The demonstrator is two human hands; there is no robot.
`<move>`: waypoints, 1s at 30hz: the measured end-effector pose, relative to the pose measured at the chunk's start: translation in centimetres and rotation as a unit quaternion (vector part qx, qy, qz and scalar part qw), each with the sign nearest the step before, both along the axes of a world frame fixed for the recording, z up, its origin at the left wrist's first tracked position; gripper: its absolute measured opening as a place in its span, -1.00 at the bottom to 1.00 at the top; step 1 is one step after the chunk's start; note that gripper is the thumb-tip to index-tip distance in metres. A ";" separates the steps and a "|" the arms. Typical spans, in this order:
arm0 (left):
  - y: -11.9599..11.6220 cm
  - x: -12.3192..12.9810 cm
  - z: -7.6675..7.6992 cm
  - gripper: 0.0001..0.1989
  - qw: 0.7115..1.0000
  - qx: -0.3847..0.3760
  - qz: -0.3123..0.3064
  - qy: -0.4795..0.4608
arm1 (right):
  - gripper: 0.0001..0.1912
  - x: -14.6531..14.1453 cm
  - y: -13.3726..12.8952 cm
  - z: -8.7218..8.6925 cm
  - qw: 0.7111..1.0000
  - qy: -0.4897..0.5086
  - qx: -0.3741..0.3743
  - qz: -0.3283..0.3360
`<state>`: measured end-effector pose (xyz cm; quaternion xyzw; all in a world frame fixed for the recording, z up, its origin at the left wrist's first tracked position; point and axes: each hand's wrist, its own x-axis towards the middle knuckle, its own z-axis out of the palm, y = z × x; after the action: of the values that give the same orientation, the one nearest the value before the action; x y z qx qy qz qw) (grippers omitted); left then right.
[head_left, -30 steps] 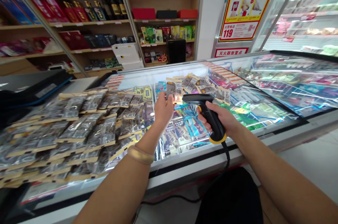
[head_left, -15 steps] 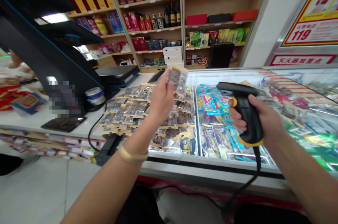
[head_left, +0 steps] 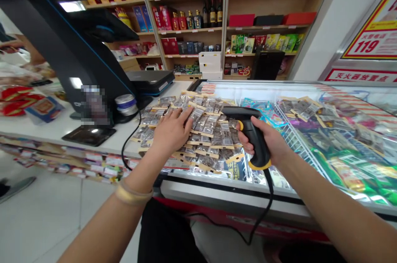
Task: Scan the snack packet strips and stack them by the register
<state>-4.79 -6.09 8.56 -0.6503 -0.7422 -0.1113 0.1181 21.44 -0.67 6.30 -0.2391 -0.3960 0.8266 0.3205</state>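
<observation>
A spread of small clear packets with dark contents (head_left: 206,124), many with tan headers, lies across the counter and onto the glass-topped freezer. My left hand (head_left: 173,130) rests on their left side, palm down with its fingers stretched out. Its fingertips touch packets near the top of the spread; no packet is lifted. In my right hand (head_left: 273,139) is a black and yellow barcode scanner (head_left: 256,137), gripped by its handle. The scanner hangs above the right edge of the packets with its head turned left, and its cord drops down in front.
A dark checkout terminal (head_left: 102,68) stands on the left beside a black scale (head_left: 151,81) and rolls of tape (head_left: 126,106). The freezer (head_left: 201,190) extends right, with a wire basket (head_left: 294,139) and green packages (head_left: 369,172) inside. Stocked shelves (head_left: 192,33) line the back.
My left hand has come down and left onto the spread, and the packet it held up is no longer in it. The scanner has moved left over the packets. The view has shifted.
</observation>
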 end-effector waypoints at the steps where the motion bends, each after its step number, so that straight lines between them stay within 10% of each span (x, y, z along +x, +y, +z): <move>1: 0.0 0.0 0.0 -0.45 1.000 0.003 0.000 0.005 | -0.60 -0.1 0.0 -0.1 1.000 -0.001 -0.002 0.004; 15: 1.1 2.7 2.6 -0.54 0.963 0.245 -0.095 -0.057 | -0.62 3.9 0.6 1.5 0.999 0.029 -0.008 -0.024; 23: 7.0 19.1 2.6 -0.63 0.891 0.194 -0.341 -0.230 | -0.63 19.6 -0.3 1.5 0.974 0.012 0.029 -0.223; 30: 12.3 35.8 -2.2 -0.63 0.852 -0.046 -0.305 -0.424 | -0.64 30.0 -2.1 -0.6 0.929 0.016 -0.007 -0.369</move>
<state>31.05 6.25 6.36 -0.7386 -0.4887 -0.3718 -0.2782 51.43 -2.78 5.65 -0.3575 -0.2685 0.6568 0.6072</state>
